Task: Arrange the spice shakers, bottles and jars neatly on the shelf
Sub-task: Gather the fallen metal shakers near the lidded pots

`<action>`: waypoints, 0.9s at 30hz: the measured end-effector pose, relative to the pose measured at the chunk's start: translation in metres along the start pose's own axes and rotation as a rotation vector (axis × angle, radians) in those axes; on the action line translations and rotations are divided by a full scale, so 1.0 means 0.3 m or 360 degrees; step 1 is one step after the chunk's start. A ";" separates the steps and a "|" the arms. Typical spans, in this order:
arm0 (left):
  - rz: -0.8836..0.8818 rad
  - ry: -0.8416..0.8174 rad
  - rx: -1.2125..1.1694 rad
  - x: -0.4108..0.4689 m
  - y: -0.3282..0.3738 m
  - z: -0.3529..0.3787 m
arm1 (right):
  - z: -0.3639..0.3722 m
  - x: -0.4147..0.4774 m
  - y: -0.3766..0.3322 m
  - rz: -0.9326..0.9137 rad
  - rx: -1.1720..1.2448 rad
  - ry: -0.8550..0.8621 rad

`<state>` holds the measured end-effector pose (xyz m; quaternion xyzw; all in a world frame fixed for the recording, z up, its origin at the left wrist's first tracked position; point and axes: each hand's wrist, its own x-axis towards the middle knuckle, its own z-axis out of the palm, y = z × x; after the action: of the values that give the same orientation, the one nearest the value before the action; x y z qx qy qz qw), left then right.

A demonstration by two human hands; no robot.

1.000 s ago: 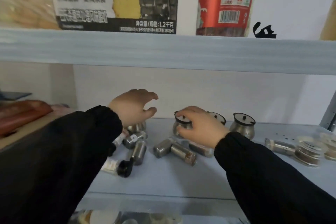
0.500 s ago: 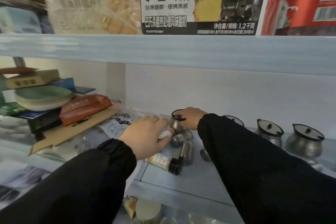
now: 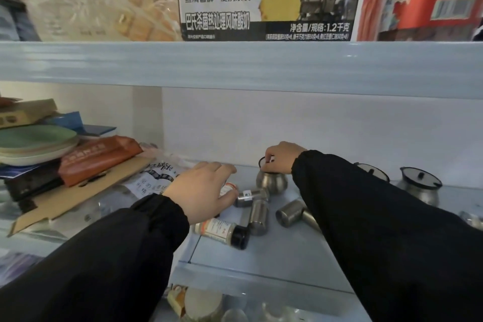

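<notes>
Steel-bodied and judged rigid, smooth and slippery, the round pot (image 3: 271, 181) is being held upright at the shelf (image 3: 274, 251) rear, right hand (image 3: 281, 155) grip pinched on its lid, left hand (image 3: 203, 189) closing over a toppled shaker (image 3: 228, 189).

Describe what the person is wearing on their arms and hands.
Both arms are in long, loose black sleeves with gathered cuffs at the wrists. The left hand and right hand are bare: no gloves, rings or watch visible.
</notes>
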<state>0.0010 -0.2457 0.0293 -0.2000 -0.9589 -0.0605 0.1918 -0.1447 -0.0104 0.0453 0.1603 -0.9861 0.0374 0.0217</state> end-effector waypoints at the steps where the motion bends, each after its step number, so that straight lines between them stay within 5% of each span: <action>1: 0.0003 0.0006 -0.0011 0.002 0.000 0.002 | 0.005 0.004 0.001 0.0006 0.0018 -0.0001; 27: -0.0051 -0.0066 -0.0061 0.040 0.000 0.008 | 0.009 -0.087 0.032 -0.0078 0.0042 0.0035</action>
<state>-0.0099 -0.2410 0.0317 -0.1894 -0.9644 -0.0778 0.1671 -0.1232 0.0066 0.0406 0.1844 -0.9810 0.0516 0.0315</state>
